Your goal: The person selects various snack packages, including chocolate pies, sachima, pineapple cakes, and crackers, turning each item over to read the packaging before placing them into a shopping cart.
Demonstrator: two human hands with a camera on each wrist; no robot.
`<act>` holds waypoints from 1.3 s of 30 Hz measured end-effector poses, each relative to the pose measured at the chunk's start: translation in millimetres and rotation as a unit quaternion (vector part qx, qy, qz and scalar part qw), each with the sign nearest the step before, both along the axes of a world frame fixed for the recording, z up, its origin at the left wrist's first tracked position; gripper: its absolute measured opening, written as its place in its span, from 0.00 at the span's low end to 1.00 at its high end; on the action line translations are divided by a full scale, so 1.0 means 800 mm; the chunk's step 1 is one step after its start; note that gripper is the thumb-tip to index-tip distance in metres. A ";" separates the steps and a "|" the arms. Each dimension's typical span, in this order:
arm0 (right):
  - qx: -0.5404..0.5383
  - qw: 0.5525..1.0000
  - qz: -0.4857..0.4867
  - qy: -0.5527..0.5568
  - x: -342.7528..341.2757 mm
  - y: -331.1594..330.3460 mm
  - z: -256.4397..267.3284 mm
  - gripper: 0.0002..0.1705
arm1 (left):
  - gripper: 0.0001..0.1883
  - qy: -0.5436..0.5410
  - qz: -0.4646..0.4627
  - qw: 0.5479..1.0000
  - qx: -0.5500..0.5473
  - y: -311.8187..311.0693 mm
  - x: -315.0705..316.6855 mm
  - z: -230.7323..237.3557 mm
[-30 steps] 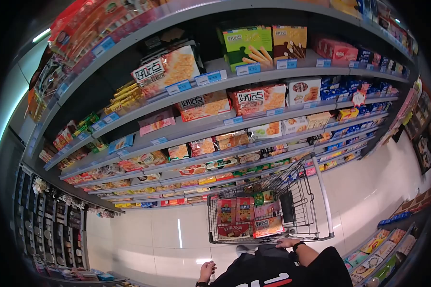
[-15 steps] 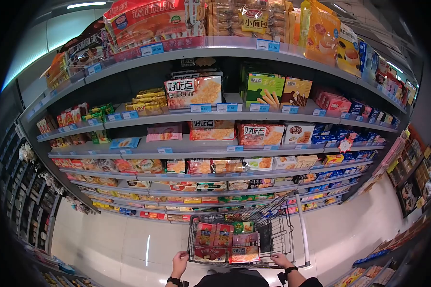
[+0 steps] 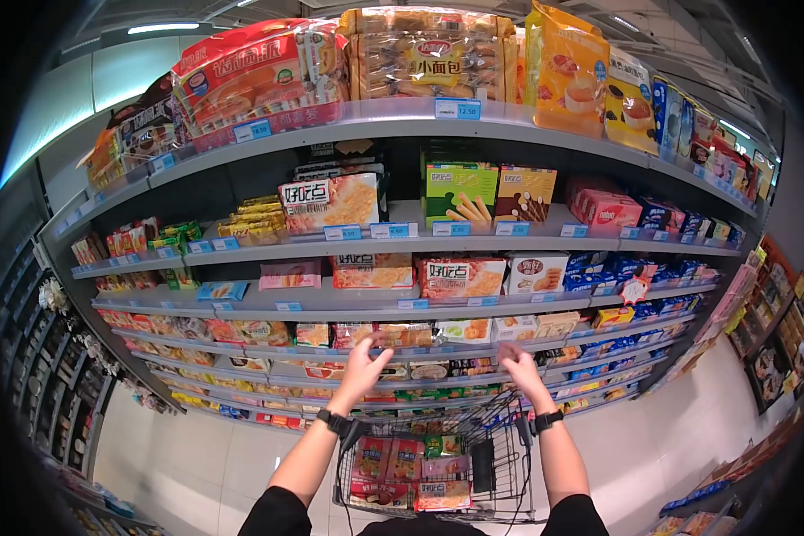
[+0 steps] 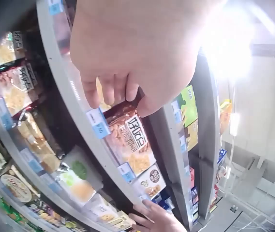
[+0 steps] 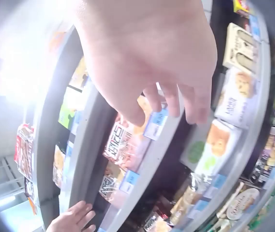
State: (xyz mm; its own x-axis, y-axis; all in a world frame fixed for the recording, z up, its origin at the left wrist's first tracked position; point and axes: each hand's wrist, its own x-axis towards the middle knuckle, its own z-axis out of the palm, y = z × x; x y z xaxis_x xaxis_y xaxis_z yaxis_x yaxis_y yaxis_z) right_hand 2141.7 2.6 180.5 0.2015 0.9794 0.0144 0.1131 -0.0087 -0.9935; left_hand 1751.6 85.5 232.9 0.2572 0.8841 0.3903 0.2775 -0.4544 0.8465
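Both hands reach forward over the cart toward the snack shelves, held apart. In the head view my left hand (image 3: 364, 364) overlaps the shelf rows below the red-and-white biscuit packs (image 3: 372, 271). Its fingers are loosely bent, with nothing in them. My right hand (image 3: 520, 368) is raised farther right, below the white biscuit box (image 3: 536, 273), its fingers slightly bent and holding nothing. The left wrist view has the fingertips overlapping the shelf edge beside a biscuit pack (image 4: 131, 142). Past the right hand's thumb in its wrist view lies a biscuit pack (image 5: 124, 145).
The wire shopping cart (image 3: 500, 478) stands before the body, with several packs in it, including a red box (image 3: 380, 494). Green (image 3: 460, 192) and brown (image 3: 525, 192) stick-biscuit boxes stand on an upper shelf. Large bread packs (image 3: 429, 58) top the rack. Pale tiled floor (image 3: 228, 456) surrounds the cart.
Both hands have risen from the near edge of the cart and moved forward toward the shelves. The head view has tilted up since a second ago, and the cart now sits closer to the body.
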 end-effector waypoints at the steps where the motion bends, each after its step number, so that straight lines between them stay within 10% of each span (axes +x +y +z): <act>1: 0.020 0.997 -0.035 -0.068 0.000 0.026 0.028 0.32 | 0.28 0.000 -0.014 0.996 -0.087 0.021 0.019 0.021; 5: 0.165 0.943 -0.134 -0.257 0.006 0.122 0.064 0.40 | 0.37 0.059 -0.014 0.998 -0.026 0.118 0.091 0.017; 9: 0.242 0.944 -0.139 -0.178 -0.002 0.180 0.058 0.45 | 0.42 0.110 -0.002 0.993 -0.040 0.180 0.138 0.009; 10: 0.211 0.949 -0.128 -0.196 0.000 0.186 0.056 0.46 | 0.41 -0.017 -0.114 0.989 -0.092 0.189 0.148 0.012; 13: 0.181 0.964 -0.094 -0.171 -0.006 0.175 0.086 0.44 | 0.38 -0.208 -0.219 0.933 -0.197 0.170 0.177 0.033; 20: 0.289 0.948 -0.129 -0.011 -0.041 0.093 0.087 0.38 | 0.45 -0.226 -0.120 0.962 -0.094 0.063 0.154 0.021; 23: 0.422 0.782 -0.205 -0.409 -0.062 0.007 0.114 0.43 | 0.49 -0.241 -0.090 0.964 -0.070 -0.029 0.109 0.041; 32: 0.223 0.973 -0.063 0.015 -0.196 -0.181 0.025 0.33 | 0.39 -0.123 -0.023 0.977 -0.172 -0.232 -0.055 0.003; 39: 0.086 0.962 -0.033 0.258 -0.263 -0.214 0.061 0.29 | 0.46 -0.177 0.038 0.965 -0.192 -0.289 -0.129 0.027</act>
